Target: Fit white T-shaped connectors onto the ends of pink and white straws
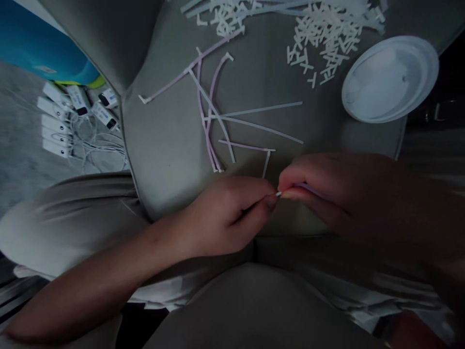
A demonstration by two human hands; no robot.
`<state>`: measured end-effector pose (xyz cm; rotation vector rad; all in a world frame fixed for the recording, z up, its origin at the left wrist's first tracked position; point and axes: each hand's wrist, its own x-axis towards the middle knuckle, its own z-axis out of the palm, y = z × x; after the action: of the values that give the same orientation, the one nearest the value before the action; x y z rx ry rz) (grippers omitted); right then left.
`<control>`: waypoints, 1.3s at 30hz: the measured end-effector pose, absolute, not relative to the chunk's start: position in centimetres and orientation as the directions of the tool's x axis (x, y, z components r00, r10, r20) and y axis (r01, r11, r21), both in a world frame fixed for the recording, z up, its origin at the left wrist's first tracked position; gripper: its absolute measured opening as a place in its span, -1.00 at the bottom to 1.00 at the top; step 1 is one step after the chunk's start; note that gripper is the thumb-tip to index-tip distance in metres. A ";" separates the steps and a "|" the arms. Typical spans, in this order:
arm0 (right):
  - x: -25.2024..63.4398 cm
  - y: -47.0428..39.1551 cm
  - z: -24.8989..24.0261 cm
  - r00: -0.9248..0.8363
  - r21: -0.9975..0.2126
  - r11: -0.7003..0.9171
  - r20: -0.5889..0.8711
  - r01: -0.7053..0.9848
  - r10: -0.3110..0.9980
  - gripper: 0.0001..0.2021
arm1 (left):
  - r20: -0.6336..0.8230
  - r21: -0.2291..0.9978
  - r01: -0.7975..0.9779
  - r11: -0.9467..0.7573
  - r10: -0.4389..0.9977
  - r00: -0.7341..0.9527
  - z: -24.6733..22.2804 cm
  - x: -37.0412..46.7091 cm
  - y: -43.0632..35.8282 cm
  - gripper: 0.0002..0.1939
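My left hand point(228, 213) is closed in a pinch on a small white plastic connector point(278, 194), most of it hidden by the fingertips. Meeting it tip to tip, my right hand point(345, 186) grips a thin purple tube point(308, 187) that runs back along the palm. Whether the tube sits on the connector I cannot tell. Just beyond my left fingertips, a short pale tube point(266, 165) rises to a white connector on another purple tube point(247, 145). Farther off lie joined purple tubes point(170, 84) with white end pieces, and loose pale tubes point(263, 107).
A grey cushioned seat point(163, 145) carries everything. Piles of white connectors point(327, 34) and pale tubes lie at its far side, beside a translucent round tub point(392, 82). On the floor at left are white devices with cables point(58, 126) and a blue container point(47, 43).
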<state>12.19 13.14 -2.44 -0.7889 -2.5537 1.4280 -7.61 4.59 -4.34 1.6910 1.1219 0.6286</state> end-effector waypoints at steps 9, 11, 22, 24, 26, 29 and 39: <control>10.9 13.7 -7.5 -0.671 -0.865 0.164 -0.235 0.474 0.704 -0.84 | -0.050 0.647 0.723 -0.241 0.933 0.356 -7.8 -8.4 7.2 -0.70; 10.7 14.0 -8.6 -0.673 -0.746 0.325 -0.216 0.581 0.708 -0.88 | -0.037 0.447 0.835 -0.320 0.927 0.374 -8.7 -8.8 8.1 -0.70; 13.3 12.2 -7.6 -0.740 -0.285 0.688 -0.158 0.668 0.653 -0.79 | 0.202 0.348 0.845 -0.407 0.912 0.356 -9.3 -11.3 4.3 -0.66; 13.8 11.7 -7.7 -0.741 -0.262 0.697 -0.143 0.667 0.656 -0.76 | 0.173 0.333 0.885 -0.324 0.944 0.281 -9.6 -11.4 3.4 -0.65; 14.2 11.3 -7.8 -0.753 -0.249 0.714 -0.135 0.655 0.644 -0.72 | 0.164 0.294 0.918 -0.267 0.960 0.227 -9.9 -11.2 3.0 -0.61; 14.4 10.9 -7.5 -0.787 -0.242 0.750 -0.142 0.616 0.601 -0.64 | 0.125 0.188 0.946 -0.265 0.961 0.245 -10.0 -10.4 3.5 -0.59; 13.1 9.0 -6.6 -0.765 -0.141 0.752 -0.118 0.644 0.633 -0.51 | 0.131 0.220 0.921 -0.321 0.945 0.299 -8.9 -9.2 6.2 -0.77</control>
<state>13.10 8.97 -6.59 -1.0940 -2.9993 0.2778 -9.21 6.25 -8.88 2.4466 1.7654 0.3608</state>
